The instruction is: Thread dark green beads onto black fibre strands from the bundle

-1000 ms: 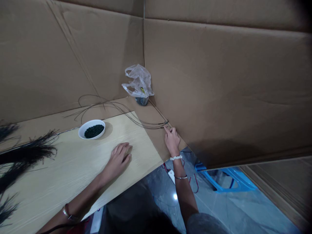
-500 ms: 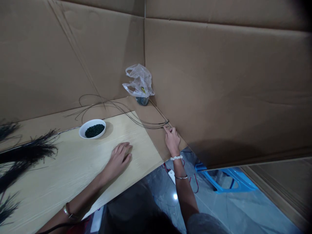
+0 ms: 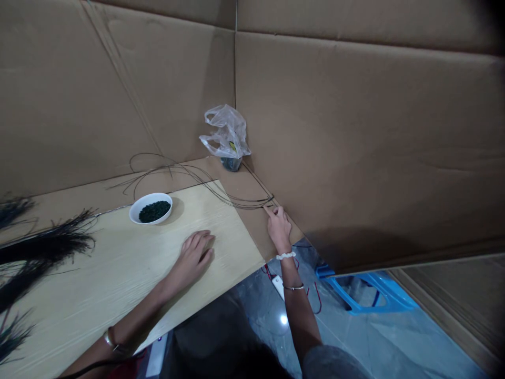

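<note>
My left hand (image 3: 196,252) lies on the pale wooden board (image 3: 118,273), fingers stretched out and nothing in them. At the board's right, my right hand (image 3: 279,226) rests on the brown cardboard surface with its index finger extended and the other fingers partly curled. That fingertip is at the near end of a bundle of thin dark wires (image 3: 236,202); whether it presses on them I cannot tell. The wires curve left across the cardboard and the board's far corner. A white bowl (image 3: 136,214) of small dark green pieces (image 3: 154,211) stands beyond my left hand.
Bunches of dark bristly strands (image 3: 51,247) lie at the left. A clear plastic bag (image 3: 229,129) sits on a dark container (image 3: 231,164) in the corner of the tall cardboard walls (image 3: 335,131). Below right, a blue plastic stool (image 3: 371,295) and a white power strip (image 3: 278,287) are on the floor.
The view has shifted very slightly. Both hands, the wires and the bowl stay where they were.
</note>
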The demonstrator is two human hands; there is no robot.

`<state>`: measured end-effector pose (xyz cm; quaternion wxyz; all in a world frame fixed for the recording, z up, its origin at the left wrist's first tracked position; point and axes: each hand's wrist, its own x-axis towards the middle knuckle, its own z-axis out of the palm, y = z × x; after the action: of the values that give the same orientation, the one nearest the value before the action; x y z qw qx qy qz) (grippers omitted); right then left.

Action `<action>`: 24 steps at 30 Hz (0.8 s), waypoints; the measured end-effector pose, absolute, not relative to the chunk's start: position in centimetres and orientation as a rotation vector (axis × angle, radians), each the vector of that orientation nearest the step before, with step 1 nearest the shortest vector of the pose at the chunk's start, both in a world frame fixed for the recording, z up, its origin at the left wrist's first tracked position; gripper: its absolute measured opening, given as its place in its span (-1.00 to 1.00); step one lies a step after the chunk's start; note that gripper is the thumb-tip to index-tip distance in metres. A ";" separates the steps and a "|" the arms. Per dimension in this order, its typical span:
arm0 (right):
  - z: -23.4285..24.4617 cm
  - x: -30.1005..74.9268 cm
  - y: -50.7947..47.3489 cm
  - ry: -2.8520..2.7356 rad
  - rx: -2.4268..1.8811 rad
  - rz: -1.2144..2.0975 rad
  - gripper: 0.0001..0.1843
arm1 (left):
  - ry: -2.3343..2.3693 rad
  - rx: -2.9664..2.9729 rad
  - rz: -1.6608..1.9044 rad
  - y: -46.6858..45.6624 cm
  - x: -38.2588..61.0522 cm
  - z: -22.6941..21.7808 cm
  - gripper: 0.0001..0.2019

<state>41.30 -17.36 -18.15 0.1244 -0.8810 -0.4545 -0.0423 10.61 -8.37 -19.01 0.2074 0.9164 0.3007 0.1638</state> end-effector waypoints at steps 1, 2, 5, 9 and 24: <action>-18.2 41.3 -17.3 -1.324 -2.562 -0.125 -0.47 | 0.840 2.550 0.457 -8.4 10.6 -19.0 -0.67; -18.3 41.4 -17.3 -1.324 -2.556 -0.123 -0.47 | 0.841 2.548 0.455 -8.4 10.6 -19.0 -0.67; -18.4 41.5 -17.3 -1.333 -2.536 -0.118 -0.45 | 0.836 2.544 0.441 -8.4 10.6 -18.9 -0.66; -18.6 41.5 -17.3 -1.352 -2.529 -0.119 -0.44 | 0.835 2.547 0.440 -8.4 10.6 -19.0 -0.66; -19.0 41.7 -17.2 -1.343 -2.508 -0.091 -0.41 | 0.835 2.562 0.432 -8.4 10.5 -18.9 -0.66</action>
<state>41.69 -17.23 -19.00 0.1472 -0.8715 -0.4668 -0.0316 10.49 -8.35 -18.94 0.2049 0.9189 0.2995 0.1550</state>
